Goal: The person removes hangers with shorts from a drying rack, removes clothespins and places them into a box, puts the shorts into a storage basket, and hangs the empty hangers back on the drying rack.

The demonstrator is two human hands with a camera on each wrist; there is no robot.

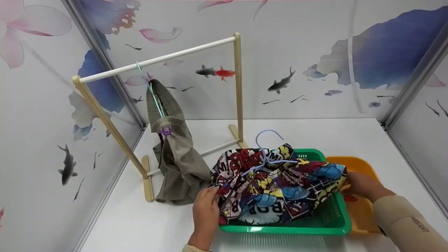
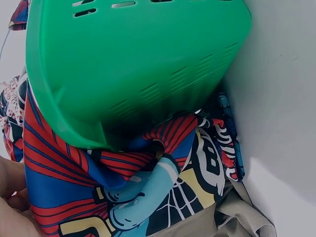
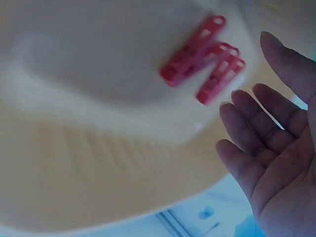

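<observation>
A comic-print garment (image 1: pixel 280 189) in red, blue, yellow and black spreads over the green basket (image 1: pixel 287 229). On top of it lies a light blue hanger (image 1: pixel 265 159), hook toward the back. My left hand (image 1: pixel 205 211) holds the garment's near left edge, with the fabric (image 2: pixel 64 182) hanging beside the basket wall in the left wrist view. At the right, my right hand (image 1: pixel 365 185) is over the orange basin (image 1: pixel 365 217), close to the garment's right end. The right wrist view shows this hand (image 3: pixel 281 153) with fingers loosely extended, holding nothing, near several red clothespins (image 3: pixel 197 54).
A wooden drying rack (image 1: pixel 238 87) stands at the back left. Grey-brown trousers (image 1: pixel 182 154) hang from its bar on a mint green hanger (image 1: pixel 155 98), with a purple clothespin (image 1: pixel 166 131) at the waist. Printed wall panels (image 1: pixel 308 45) enclose the white table (image 1: pixel 115 217).
</observation>
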